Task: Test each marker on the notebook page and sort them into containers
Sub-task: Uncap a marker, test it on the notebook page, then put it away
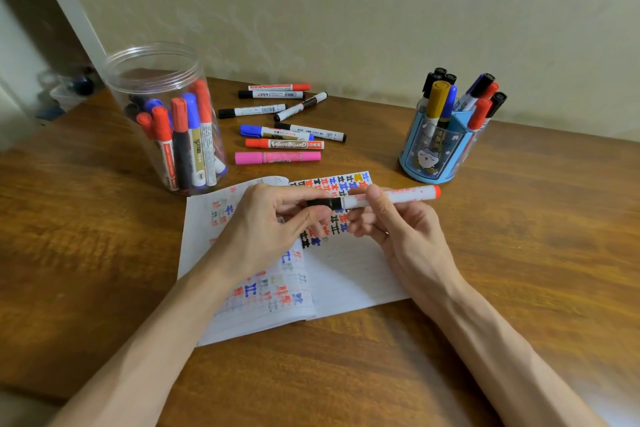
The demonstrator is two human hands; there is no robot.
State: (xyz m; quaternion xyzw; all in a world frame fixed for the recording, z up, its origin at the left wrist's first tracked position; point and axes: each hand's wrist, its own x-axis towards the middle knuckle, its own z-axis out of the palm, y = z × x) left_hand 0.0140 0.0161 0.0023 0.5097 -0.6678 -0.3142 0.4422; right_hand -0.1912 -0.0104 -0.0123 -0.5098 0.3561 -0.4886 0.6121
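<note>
cap stage, by judgement: left hand (263,225) grips the black cap (327,203), right hand (398,225) pinches the white red-ended plastic marker (408,194) above the open scribbled paper notebook (353,274); next needs a straight pull or push.

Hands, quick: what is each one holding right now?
Left hand: closed, pinching the black cap of the marker.
Right hand: closed, gripping that marker's white barrel.

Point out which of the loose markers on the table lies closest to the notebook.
The pink marker, the only all-pink one, lying just beyond the notebook's far edge.
</note>
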